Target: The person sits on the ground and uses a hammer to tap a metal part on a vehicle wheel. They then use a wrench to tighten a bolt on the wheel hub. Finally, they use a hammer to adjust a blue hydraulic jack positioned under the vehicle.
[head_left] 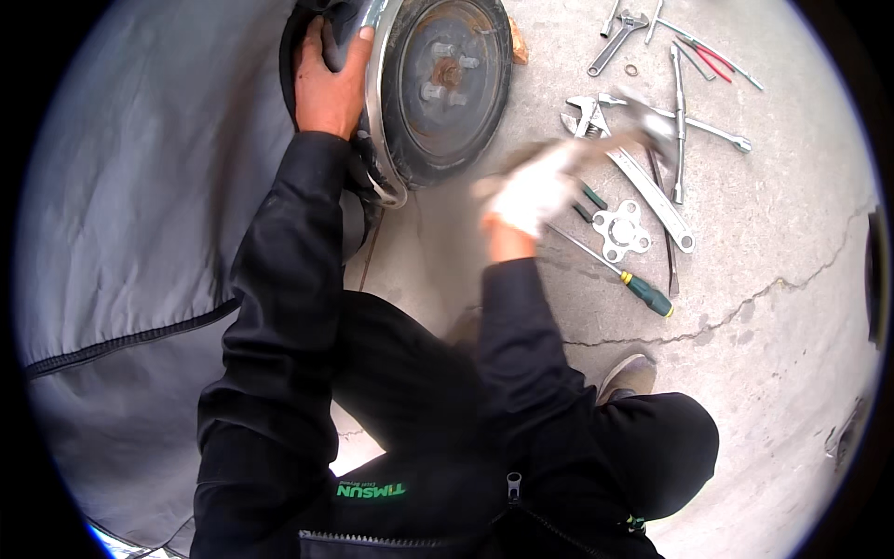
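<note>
white-gloved grip around metal-headed hammer

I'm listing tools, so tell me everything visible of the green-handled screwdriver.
The screwdriver has a slim metal shaft and a green handle, yellow at both ends. It lies slantwise on concrete ground, handle toward the lower right, shaft running up-left past a four-lobed metal plate. Its tip, near the blurred right hand, is unclear. No hand holds it.

Left hand outstretched and splayed
</note>
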